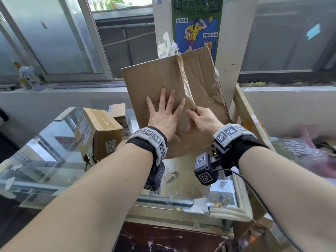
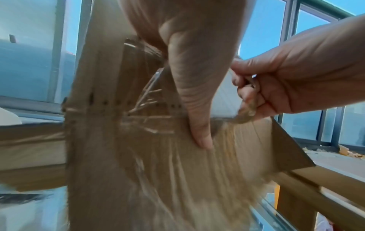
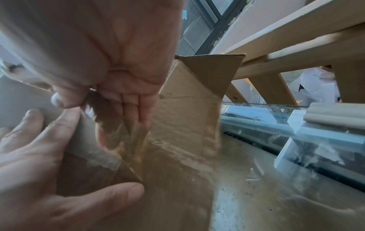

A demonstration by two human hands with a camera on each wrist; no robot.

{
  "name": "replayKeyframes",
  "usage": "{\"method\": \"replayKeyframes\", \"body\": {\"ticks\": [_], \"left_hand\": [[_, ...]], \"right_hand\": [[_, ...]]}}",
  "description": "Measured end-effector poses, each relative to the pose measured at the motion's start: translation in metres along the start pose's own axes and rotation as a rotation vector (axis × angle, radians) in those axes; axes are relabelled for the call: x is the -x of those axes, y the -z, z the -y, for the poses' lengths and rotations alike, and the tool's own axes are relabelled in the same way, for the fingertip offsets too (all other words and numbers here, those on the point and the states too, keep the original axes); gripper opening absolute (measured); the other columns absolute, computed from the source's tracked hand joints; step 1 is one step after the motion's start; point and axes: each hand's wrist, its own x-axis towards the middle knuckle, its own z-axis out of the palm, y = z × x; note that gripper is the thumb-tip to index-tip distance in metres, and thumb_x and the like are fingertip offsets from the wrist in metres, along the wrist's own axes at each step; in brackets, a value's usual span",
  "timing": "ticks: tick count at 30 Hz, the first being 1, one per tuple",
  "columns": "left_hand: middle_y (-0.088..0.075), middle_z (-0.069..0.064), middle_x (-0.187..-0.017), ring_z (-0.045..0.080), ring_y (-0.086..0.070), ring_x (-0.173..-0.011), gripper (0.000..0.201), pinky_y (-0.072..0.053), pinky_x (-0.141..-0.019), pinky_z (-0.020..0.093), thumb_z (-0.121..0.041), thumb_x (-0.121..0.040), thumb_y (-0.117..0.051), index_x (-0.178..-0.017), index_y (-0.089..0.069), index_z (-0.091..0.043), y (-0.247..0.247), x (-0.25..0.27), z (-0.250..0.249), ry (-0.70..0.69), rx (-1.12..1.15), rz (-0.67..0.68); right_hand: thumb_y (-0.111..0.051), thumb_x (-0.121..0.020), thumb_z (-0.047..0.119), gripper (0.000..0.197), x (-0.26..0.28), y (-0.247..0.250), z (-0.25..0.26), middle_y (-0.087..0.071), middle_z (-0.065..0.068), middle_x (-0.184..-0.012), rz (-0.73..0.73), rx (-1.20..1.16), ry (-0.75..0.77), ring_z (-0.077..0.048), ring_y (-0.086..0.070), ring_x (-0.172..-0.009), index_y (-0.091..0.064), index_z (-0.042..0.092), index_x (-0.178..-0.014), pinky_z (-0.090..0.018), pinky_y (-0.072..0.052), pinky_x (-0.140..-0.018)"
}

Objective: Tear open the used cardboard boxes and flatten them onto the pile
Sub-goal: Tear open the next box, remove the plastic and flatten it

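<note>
Holding the opened cardboard box (image 1: 174,99) upright above the tabletop (image 1: 192,180), you have your left hand (image 1: 164,113) laid flat on its near panel, fingers (image 1: 170,99) spread and straight, with the thumb (image 2: 197,109) pressing the board lower down. Your right hand (image 1: 203,120) pinches the raised fold that runs up the middle of the box, thumb against curled fingers (image 3: 126,106), right beside the left hand's little finger. Strips of clear tape (image 1: 187,86) cling along that fold and shreds of torn paper hang at the top edge. By my reading this box is already torn open and largely collapsed, but the ridge you are gripping keeps the 2 panels from lying flat, so it is not yet flattened or laid down. No pile of flattened boxes can be made out for certain in these views. At least 2 more boxes wait on the tabletop to your left: a taped sealed box (image 1: 97,131) with a label, its lower corner crumpled, and a smaller box (image 1: 119,113) just behind it. So most of the job looks to be ahead of you.
</note>
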Motion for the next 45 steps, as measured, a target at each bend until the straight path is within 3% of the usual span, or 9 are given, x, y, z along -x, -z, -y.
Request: {"method": "replayKeyframes", "body": {"ticks": [3,7,10,13,16,21,35,41,45], "left_hand": [[0.03,0.013,-0.153,0.04,0.028,-0.139,0.129,0.007,-0.103,0.074,-0.074,-0.063,-0.066,-0.148,0.02,-0.028,0.0,-0.003,-0.005,0.013,0.021,0.051],[0.03,0.016,-0.153,0.043,0.028,-0.138,0.119,0.006,-0.104,0.074,-0.07,-0.068,-0.065,-0.148,0.016,-0.034,0.003,-0.003,-0.01,0.001,0.034,0.088],[0.034,0.018,-0.151,0.045,0.029,-0.137,0.107,0.005,-0.105,0.073,-0.051,-0.077,-0.069,-0.149,0.01,-0.039,0.002,0.0,-0.014,-0.015,0.011,0.081],[0.031,0.01,-0.153,0.037,0.029,-0.139,0.094,0.008,-0.107,0.07,-0.029,-0.084,-0.061,-0.152,0.004,-0.028,-0.001,0.002,-0.027,-0.083,-0.026,0.038],[0.012,0.004,-0.158,0.03,0.026,-0.142,0.097,0.012,-0.107,0.067,-0.054,-0.08,-0.053,-0.153,-0.001,-0.015,-0.009,0.005,-0.045,-0.213,0.044,0.088],[0.027,0.007,-0.155,0.038,0.035,-0.136,0.13,0.015,-0.102,0.072,-0.088,-0.053,-0.055,-0.152,0.001,-0.027,-0.033,0.015,-0.055,-0.248,-0.033,0.14],[0.033,0.017,-0.151,0.049,0.031,-0.134,0.123,0.004,-0.1,0.077,-0.076,-0.057,-0.069,-0.152,-0.006,-0.03,-0.051,0.023,-0.069,-0.141,-0.141,0.298],[0.017,0.016,-0.157,0.035,0.022,-0.143,0.103,0.002,-0.111,0.066,-0.057,-0.068,-0.074,-0.149,-0.017,-0.029,-0.048,0.026,-0.068,-0.14,0.089,0.223],[-0.024,0.01,-0.154,0.027,-0.017,-0.143,0.07,-0.023,-0.113,0.044,-0.032,-0.084,-0.064,-0.144,-0.032,-0.02,-0.028,0.019,-0.065,-0.021,0.443,0.019]], "right_hand": [[-0.049,-0.096,0.034,0.034,0.002,0.001,-0.007,-0.053,-0.005,-0.048,-0.027,-0.018,-0.06,-0.023,-0.058,-0.046,-0.051,0.011,-0.072,-0.037,-0.054,-0.056],[-0.062,-0.085,0.045,0.035,0.009,0.0,-0.02,-0.055,-0.004,-0.067,0.028,-0.003,-0.166,-0.019,-0.056,-0.059,-0.052,0.012,-0.081,-0.043,-0.055,-0.069],[-0.069,-0.08,0.027,0.027,0.017,0.006,-0.027,-0.068,-0.011,-0.086,0.186,0.124,-0.17,-0.024,-0.065,-0.08,-0.061,0.003,-0.09,-0.043,-0.055,-0.085],[-0.053,-0.095,0.019,0.025,0.022,0.01,-0.032,-0.068,-0.012,-0.078,0.179,0.082,-0.151,-0.022,-0.068,-0.074,-0.062,0.001,-0.079,-0.032,-0.055,-0.079],[-0.045,-0.1,0.016,0.036,0.026,0.01,-0.037,-0.052,-0.009,-0.06,0.068,-0.096,-0.169,-0.011,-0.058,-0.043,-0.048,0.005,-0.067,-0.021,-0.05,-0.045],[-0.039,-0.099,0.008,0.041,0.025,0.015,-0.054,-0.045,-0.008,-0.053,-0.02,-0.033,-0.249,-0.014,-0.043,-0.037,-0.047,0.01,-0.059,-0.027,-0.039,-0.042],[-0.041,-0.098,0.017,0.028,0.052,0.035,-0.043,-0.032,0.001,-0.043,0.287,0.003,-0.492,-0.008,-0.026,-0.028,-0.047,0.009,-0.071,-0.014,-0.024,-0.031],[-0.065,-0.086,0.031,0.024,0.047,0.056,-0.056,-0.044,0.001,-0.059,0.216,0.086,-0.383,-0.01,-0.042,-0.044,-0.049,0.016,-0.078,-0.02,-0.035,-0.039],[-0.055,-0.09,0.044,0.029,0.048,0.055,-0.057,-0.047,0.002,-0.065,0.189,0.108,-0.402,-0.01,-0.043,-0.05,-0.052,0.015,-0.087,-0.016,-0.034,-0.039]]}}
